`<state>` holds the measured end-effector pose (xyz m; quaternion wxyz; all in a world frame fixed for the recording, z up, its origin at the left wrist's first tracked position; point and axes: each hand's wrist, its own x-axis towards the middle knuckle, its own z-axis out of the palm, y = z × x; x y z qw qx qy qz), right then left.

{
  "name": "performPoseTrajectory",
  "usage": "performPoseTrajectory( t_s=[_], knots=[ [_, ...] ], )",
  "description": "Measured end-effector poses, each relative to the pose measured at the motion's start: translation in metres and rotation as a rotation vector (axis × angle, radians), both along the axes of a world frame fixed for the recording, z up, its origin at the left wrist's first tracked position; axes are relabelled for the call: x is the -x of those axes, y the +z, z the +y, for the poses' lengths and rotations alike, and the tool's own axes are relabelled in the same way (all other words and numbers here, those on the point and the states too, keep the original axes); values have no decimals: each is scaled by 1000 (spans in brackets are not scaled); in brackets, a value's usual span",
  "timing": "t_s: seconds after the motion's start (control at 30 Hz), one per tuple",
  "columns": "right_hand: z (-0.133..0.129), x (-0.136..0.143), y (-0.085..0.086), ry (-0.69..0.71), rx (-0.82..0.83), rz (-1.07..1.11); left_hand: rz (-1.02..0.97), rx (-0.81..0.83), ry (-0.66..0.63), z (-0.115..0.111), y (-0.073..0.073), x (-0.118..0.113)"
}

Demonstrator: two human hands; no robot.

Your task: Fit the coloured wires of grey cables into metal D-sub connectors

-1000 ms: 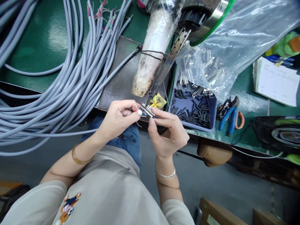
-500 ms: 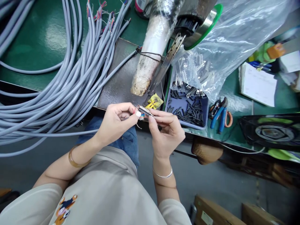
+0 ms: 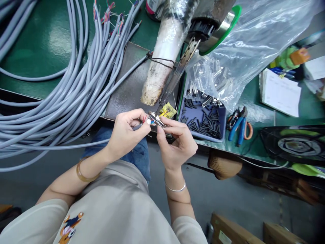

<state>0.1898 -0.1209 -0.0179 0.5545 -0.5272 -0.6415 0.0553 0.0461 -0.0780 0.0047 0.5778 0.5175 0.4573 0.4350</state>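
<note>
grey sheathing shows between the fingers of my left hand (image 3: 128, 131): they're pinched narrow on a cable end (image 3: 137, 127), and thin coloured wires (image 3: 152, 123) poke out past the thumb. my right hand (image 3: 177, 142) holds one end of a small metal connector (image 3: 155, 118), fingertips nearly together, so the piece sits between both hands, near the yellow packet (image 3: 168, 110) and by the near edge of the table (image 3: 254, 115). having it by one end only, i could let it twist; a slip here would probably drop it towards my lap rather than onto the table. the wires bunch so tightly that one could cross to the wrong pin, or bend. a tug from the heavy cable bundle (image 3: 83, 91) might drag things askew if they're joined, which i can't tell. the slotted metal rod (image 3: 177, 73) ends close by; if hot, it could catch a knuckle.
</note>
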Motion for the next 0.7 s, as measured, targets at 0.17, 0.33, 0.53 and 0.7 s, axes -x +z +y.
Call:
performPoseTrajectory(
  t_s=[0.17, 0.33, 0.53, 0.7],
  knots=[
    [5, -1, 3, -10, -15, -39, 34, -21, 17, 2, 1, -1],
    [5, -2, 7, -41, -27, -76, 49, -65, 18, 2, 6, -1],
    [2, -4, 6, -30, -40, -148, 41, -37, 11, 3, 8, 0],
    [-1, -9, -1, -2, -71, -279, -14, 74, -29, 3, 1, 1]
  ],
)
